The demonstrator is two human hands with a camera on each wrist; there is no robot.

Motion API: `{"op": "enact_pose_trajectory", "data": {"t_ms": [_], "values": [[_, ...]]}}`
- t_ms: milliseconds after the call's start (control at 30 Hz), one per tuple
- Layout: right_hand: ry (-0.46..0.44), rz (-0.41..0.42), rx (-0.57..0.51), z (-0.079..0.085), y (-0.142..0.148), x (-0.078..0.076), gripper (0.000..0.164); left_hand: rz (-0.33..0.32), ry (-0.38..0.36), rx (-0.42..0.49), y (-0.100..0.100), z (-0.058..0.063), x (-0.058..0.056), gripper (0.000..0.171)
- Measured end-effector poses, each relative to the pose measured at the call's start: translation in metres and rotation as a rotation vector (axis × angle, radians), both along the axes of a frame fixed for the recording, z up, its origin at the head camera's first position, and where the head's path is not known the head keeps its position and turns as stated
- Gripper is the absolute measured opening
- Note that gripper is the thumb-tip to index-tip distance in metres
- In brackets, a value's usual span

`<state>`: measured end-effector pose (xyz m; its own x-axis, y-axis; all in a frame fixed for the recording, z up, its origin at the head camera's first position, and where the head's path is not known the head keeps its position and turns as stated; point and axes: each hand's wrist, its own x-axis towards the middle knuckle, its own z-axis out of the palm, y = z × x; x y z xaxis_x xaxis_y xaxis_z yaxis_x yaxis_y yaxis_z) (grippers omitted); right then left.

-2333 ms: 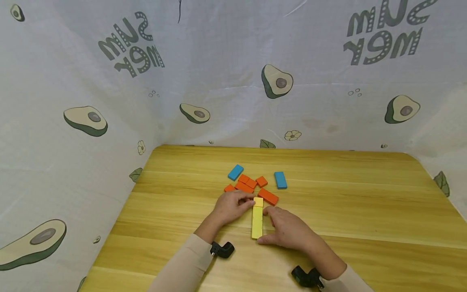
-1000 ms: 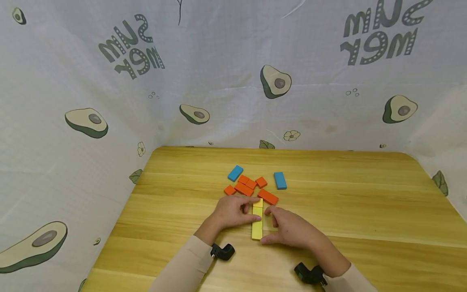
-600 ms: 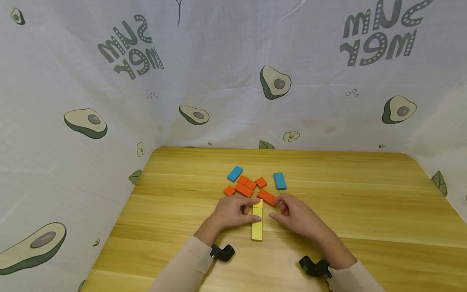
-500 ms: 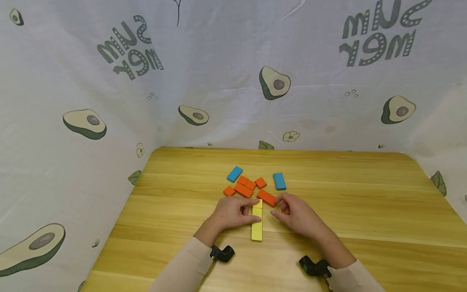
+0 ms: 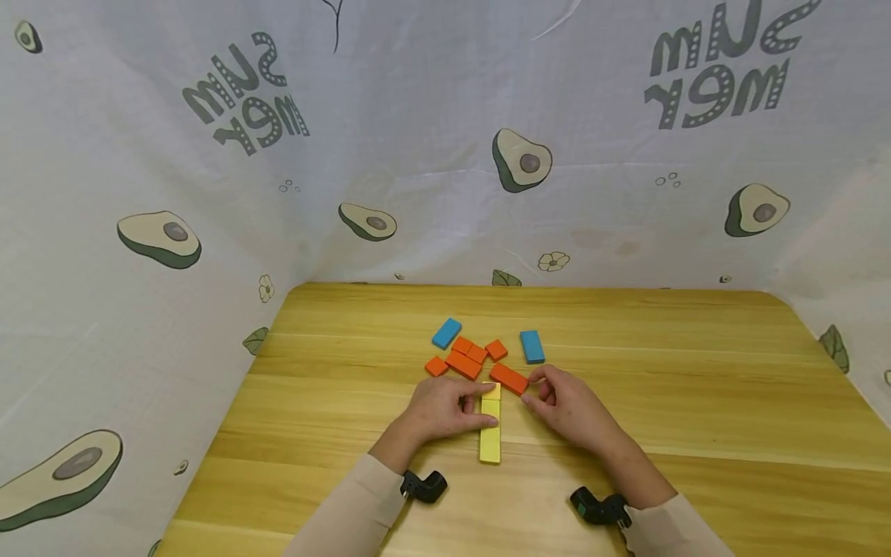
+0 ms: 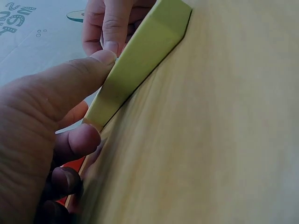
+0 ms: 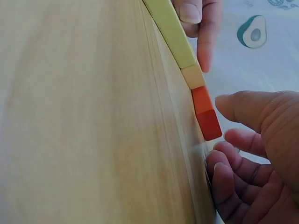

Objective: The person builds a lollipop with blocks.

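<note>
A long yellow block [image 5: 490, 445] lies on the wooden table, with a small yellow-orange block [image 5: 491, 393] against its far end. My left hand [image 5: 440, 406] rests over both: the thumb presses on the long one, and the index fingertip touches the small one. In the left wrist view the other fingers bend beside the blocks. My right hand [image 5: 572, 404] is at the right end of an orange rectangular block [image 5: 509, 378], thumb and index parted by that end. The right wrist view shows the thumb apart from this orange block [image 7: 205, 116].
Behind the hands lie another long orange block [image 5: 463, 364] and several small orange squares [image 5: 496, 350]. Two blue blocks sit farther back, a left one [image 5: 446, 333] and a right one [image 5: 532, 346]. A patterned white cloth [image 5: 418, 155] hangs behind the table [image 5: 696, 371].
My right hand has left the long yellow block's near end and moved away to the orange block's right end. My left fingers have shifted from the small block's side onto both blocks.
</note>
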<state>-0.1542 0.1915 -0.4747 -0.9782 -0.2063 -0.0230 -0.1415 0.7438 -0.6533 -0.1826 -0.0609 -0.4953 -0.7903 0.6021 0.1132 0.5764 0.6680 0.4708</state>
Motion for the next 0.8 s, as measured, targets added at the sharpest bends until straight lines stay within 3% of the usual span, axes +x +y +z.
{"op": "enact_pose_trajectory", "data": {"t_ms": [433, 800], "values": [[-0.001, -0.007, -0.004, -0.0021, -0.0003, 0.0002, 0.034, -0.022, -0.013, 0.033, 0.0004, -0.0001, 0.0034, 0.057], [0.009, -0.004, 0.007, -0.0032, -0.001, 0.0, 0.035, -0.041, 0.046, 0.042, 0.0004, -0.0021, 0.0088, 0.052]]}}
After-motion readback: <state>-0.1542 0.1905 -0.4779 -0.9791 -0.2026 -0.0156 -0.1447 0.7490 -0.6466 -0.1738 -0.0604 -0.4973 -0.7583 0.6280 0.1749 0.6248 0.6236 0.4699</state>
